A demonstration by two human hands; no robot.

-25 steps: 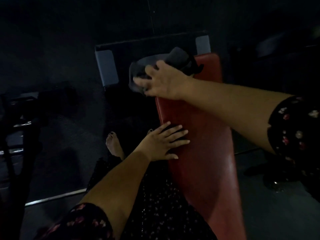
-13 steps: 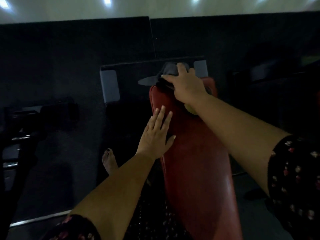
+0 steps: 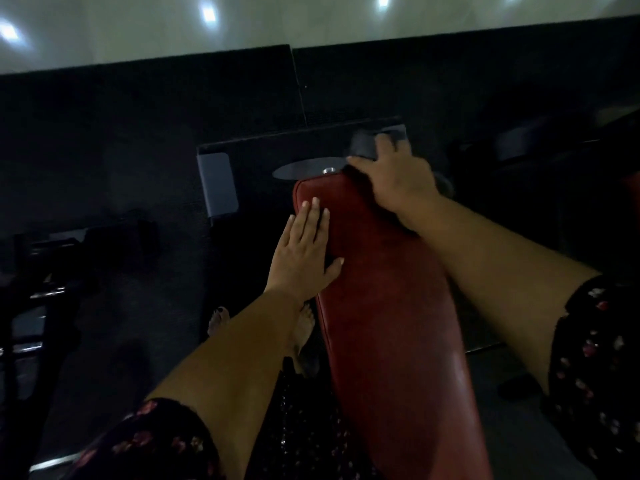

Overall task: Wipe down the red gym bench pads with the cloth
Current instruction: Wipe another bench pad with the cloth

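A long red bench pad (image 3: 388,306) runs from the bottom of the head view up to its rounded far end in the middle. My right hand (image 3: 398,181) lies over the far right corner of the pad and holds a dark cloth (image 3: 363,145) against it; most of the cloth is hidden under the hand. My left hand (image 3: 304,251) rests flat on the pad's left edge with straight fingers, a little nearer to me than the right hand.
The bench's dark base with grey end caps (image 3: 218,183) and a round metal plate (image 3: 304,171) sits beyond the pad. Dark floor mats surround it. My bare feet (image 3: 218,320) stand left of the pad. Dark gym equipment (image 3: 41,271) is at far left.
My right hand with the cloth slid from the left side of the pad's far end to its right corner. My left hand moved up the pad's left edge, fingers now pointing away.
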